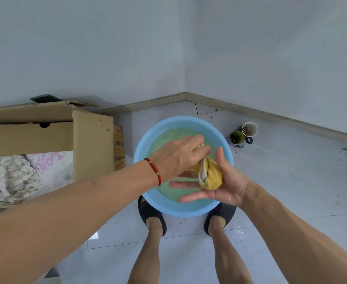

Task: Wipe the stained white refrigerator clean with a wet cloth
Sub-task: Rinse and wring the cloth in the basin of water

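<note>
Soft, even daylight fills the scene, bright but cool and bluish, with no hard shadows. The glossy pale tiled floor (291, 181) carries a small bright reflected patch left of the round light-blue plastic basin (183, 210), under the forearm. Wet skin near the basin glistens. Wide-angle distortion bends the skirting beyond the basin and stretches the forearms toward the lower corners. Focus is slightly soft throughout.

My left hand (177, 156) and right hand (219, 181) met over the round blue plastic basin (148, 140), the bunched yellow cloth (211, 177) between them. The basin sat just ahead of my feet, the brown cardboard box (90, 140) to its left, two small cups (243, 134) to its right, near the wall.
</note>
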`<state>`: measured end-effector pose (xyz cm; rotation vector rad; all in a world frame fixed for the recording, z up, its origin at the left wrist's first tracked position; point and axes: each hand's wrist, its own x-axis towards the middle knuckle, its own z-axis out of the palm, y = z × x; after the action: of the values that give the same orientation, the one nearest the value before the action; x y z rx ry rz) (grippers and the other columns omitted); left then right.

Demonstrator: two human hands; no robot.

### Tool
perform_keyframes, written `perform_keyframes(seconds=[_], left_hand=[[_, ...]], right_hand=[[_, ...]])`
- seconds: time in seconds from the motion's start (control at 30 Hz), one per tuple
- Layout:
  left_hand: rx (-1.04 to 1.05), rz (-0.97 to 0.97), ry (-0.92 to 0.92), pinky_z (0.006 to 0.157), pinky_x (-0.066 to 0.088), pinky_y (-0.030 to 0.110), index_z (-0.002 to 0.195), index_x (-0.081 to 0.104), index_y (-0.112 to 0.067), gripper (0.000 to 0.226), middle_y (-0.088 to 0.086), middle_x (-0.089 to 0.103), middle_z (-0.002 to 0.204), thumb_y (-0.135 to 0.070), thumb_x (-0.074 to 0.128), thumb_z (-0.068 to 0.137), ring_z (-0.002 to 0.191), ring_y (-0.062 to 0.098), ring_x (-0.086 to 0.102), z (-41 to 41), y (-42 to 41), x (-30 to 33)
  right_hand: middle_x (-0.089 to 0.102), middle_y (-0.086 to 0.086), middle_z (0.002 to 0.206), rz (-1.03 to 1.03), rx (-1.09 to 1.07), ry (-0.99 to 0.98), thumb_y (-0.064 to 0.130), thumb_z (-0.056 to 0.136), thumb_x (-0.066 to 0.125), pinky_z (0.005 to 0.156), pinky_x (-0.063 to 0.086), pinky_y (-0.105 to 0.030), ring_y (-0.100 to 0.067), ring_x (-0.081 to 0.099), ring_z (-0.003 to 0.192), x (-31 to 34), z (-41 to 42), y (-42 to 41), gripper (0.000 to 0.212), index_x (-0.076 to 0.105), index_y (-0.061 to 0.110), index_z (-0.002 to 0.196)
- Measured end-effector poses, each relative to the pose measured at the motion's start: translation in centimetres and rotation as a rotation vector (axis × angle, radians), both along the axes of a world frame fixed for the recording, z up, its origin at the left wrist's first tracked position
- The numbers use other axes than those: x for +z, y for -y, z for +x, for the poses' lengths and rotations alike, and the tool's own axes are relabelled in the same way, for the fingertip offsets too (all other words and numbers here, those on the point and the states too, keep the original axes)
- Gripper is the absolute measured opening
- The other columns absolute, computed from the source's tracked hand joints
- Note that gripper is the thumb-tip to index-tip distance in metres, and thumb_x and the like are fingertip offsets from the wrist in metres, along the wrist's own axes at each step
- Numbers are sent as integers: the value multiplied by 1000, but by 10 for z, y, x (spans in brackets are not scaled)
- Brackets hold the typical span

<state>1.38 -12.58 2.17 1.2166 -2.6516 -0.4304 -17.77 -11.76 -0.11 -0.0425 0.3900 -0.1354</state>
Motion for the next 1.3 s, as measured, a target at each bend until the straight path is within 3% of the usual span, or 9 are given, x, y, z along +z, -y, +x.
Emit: perform_keyframes(seconds=[0.1, 0.2, 0.33, 0.67, 0.8, 0.97, 1.07, 1.17, 1.3], left_hand=[[-107, -107, 95, 47, 44, 35, 93, 65, -4, 12, 11, 53, 81, 4, 57, 89, 59, 24, 50, 14, 8, -6], [-137, 44, 341, 45, 33, 32, 94, 62, -7, 11, 9, 57, 80, -2, 62, 83, 57, 27, 58, 21, 8, -3], [133, 416, 672, 63, 37, 36, 103, 61, -12, 18, 10, 68, 99, -6, 58, 86, 90, 36, 67, 0, 6, 9], [463, 962, 381, 50, 46, 30, 59, 55, -12, 23, 3, 52, 52, -24, 72, 71, 52, 24, 52, -9, 14, 1], [446, 860, 381, 50, 49, 30, 62, 57, -13, 18, 4, 57, 56, -16, 68, 76, 54, 26, 58, -7, 6, 0], [160, 406, 435, 61, 43, 39, 105, 62, -11, 19, 13, 63, 95, -3, 58, 88, 80, 37, 63, 19, -4, -2], [-19, 168, 231, 45, 42, 36, 91, 62, -5, 22, 13, 57, 77, 3, 42, 85, 58, 32, 58, 28, -7, 1], [-100, 71, 113, 43, 49, 37, 92, 66, -4, 33, 13, 60, 81, -3, 33, 88, 60, 30, 57, 31, -8, 6], [-165, 22, 37, 48, 53, 39, 97, 69, -3, 20, 13, 63, 86, 3, 53, 87, 67, 31, 61, 41, 3, 14]], right_hand=[[68, -22, 125, -146, 76, -136, 21, 95, 70, 68, 61, -26, -29, 73, 102, 10, 8, 3, 54, 49, 2, 140], [63, -3, 72, -625, 310, -567, 9, 94, 72, 49, 40, -22, -15, 52, 60, 23, 30, 9, 11, 65, 3, 100], [72, -9, 88, -1493, 586, -1083, 17, 93, 62, 69, 51, -34, -32, 68, 84, 14, 51, 7, 12, 67, 9, 101], [47, -6, 77, -2022, 604, -1145, 5, 89, 56, 55, 35, -40, -37, 45, 60, -8, 38, 7, 25, 32, 12, 92], [51, 0, 80, -1696, 626, -997, 12, 85, 65, 57, 38, -33, -30, 52, 71, -1, 36, 11, 24, 44, 10, 98], [69, -7, 117, -564, 273, -490, 17, 87, 59, 88, 56, -33, -24, 63, 104, 10, 13, 20, 43, 64, 4, 128], [69, -16, 131, -401, 241, -340, 19, 93, 71, 99, 57, -39, -29, 66, 119, 6, 5, 21, 49, 59, 0, 137], [67, -6, 103, -326, 299, -227, 26, 70, 94, 83, 56, -31, -18, 67, 92, 11, 16, 12, 62, 62, 7, 120], [51, -2, 79, -190, 144, -217, 11, 70, 66, 79, 58, -41, -16, 57, 76, 31, 48, -10, 26, 54, 10, 93]])
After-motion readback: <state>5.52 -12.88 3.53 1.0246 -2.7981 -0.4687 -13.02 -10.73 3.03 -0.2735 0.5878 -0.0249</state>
